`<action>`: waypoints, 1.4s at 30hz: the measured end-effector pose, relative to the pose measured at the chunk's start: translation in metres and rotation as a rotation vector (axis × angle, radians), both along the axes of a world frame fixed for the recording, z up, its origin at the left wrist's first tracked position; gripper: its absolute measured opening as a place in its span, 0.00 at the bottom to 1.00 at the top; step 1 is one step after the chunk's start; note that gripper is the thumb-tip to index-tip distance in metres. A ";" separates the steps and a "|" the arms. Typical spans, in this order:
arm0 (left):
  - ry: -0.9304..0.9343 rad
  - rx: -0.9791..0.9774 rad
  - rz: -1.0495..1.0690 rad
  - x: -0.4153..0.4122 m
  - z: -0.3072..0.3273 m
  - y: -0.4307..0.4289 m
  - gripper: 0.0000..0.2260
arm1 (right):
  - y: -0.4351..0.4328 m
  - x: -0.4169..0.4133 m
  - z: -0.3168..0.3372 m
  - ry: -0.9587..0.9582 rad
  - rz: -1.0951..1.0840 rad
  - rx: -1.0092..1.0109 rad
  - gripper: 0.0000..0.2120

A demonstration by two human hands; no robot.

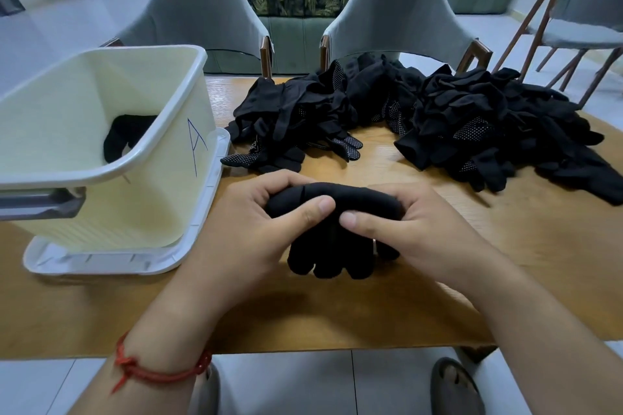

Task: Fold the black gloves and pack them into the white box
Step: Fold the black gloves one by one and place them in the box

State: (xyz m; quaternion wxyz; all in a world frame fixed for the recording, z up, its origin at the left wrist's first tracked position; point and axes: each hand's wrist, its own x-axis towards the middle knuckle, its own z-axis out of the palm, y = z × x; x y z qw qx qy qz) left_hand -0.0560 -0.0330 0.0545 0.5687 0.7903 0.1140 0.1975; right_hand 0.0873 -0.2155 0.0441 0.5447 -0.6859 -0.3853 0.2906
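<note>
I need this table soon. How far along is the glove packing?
Barely started. Done: one dark bundle lies in the white box. In hand: the left hand and right hand grip a folded glove on the table. Left: a small heap and a bigger heap of loose gloves behind it, not yet folded.

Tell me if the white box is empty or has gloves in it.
Not empty: a black glove bundle lies inside the white box. How many gloves it holds, cannot tell.
</note>
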 end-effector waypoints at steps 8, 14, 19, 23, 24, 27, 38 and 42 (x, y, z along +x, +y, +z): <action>0.052 -0.280 -0.043 0.001 -0.001 0.008 0.10 | 0.004 -0.006 0.000 0.247 -0.027 0.105 0.12; 0.233 -0.450 -0.135 -0.002 -0.001 0.013 0.18 | 0.004 -0.003 -0.004 0.274 -0.059 0.086 0.11; 0.112 -0.261 -0.036 -0.002 -0.001 0.009 0.14 | 0.008 -0.004 -0.005 0.361 -0.092 0.098 0.13; 0.131 -0.288 0.007 0.001 0.000 0.006 0.16 | 0.006 -0.003 -0.002 0.404 -0.107 0.138 0.15; 0.148 -0.313 -0.020 0.000 0.000 0.007 0.15 | 0.006 -0.003 -0.001 0.405 -0.114 0.141 0.15; 0.181 -0.277 -0.072 -0.002 -0.001 0.008 0.10 | 0.007 -0.003 -0.001 0.411 -0.124 0.134 0.15; 0.024 -0.386 -0.084 -0.002 -0.003 0.013 0.17 | 0.008 0.000 -0.001 0.628 -0.125 0.265 0.15; -0.049 -0.339 -0.155 -0.003 -0.004 0.012 0.17 | 0.009 -0.002 0.000 0.647 -0.149 0.314 0.13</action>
